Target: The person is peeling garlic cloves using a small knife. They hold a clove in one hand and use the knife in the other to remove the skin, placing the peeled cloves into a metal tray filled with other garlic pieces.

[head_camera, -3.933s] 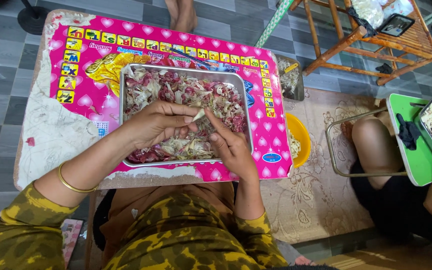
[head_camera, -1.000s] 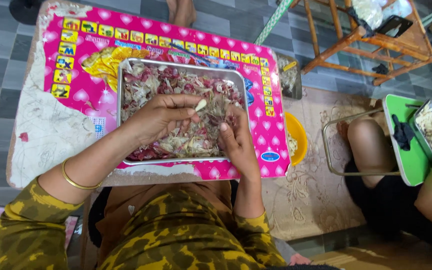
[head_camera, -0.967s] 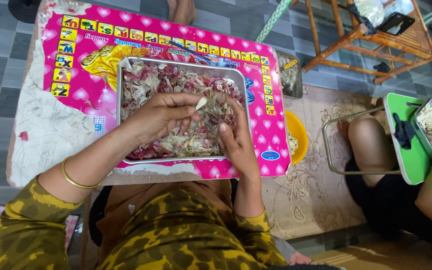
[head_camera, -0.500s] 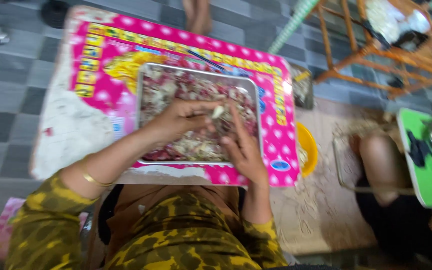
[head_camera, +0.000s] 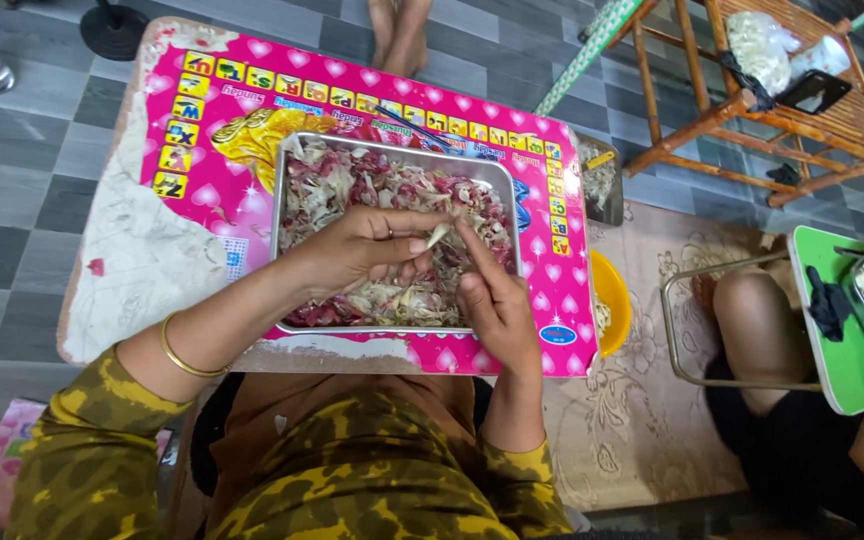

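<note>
Fingers (head_camera: 407, 243) of the left hand (head_camera: 367, 250) pinched a pale clove (head_camera: 438, 235), and the right hand (head_camera: 487, 295) closed on its other end, both over the metal tray (head_camera: 287, 190) so peelings dropped into the heap. That tray sat mid-desk (head_camera: 142, 260), close in reach; a yellow bowl (head_camera: 614, 300) waited right.

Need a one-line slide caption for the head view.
Left hand and right hand pinch a small pale clove over a rectangular metal tray of pink-white peelings on a pink table.
</note>
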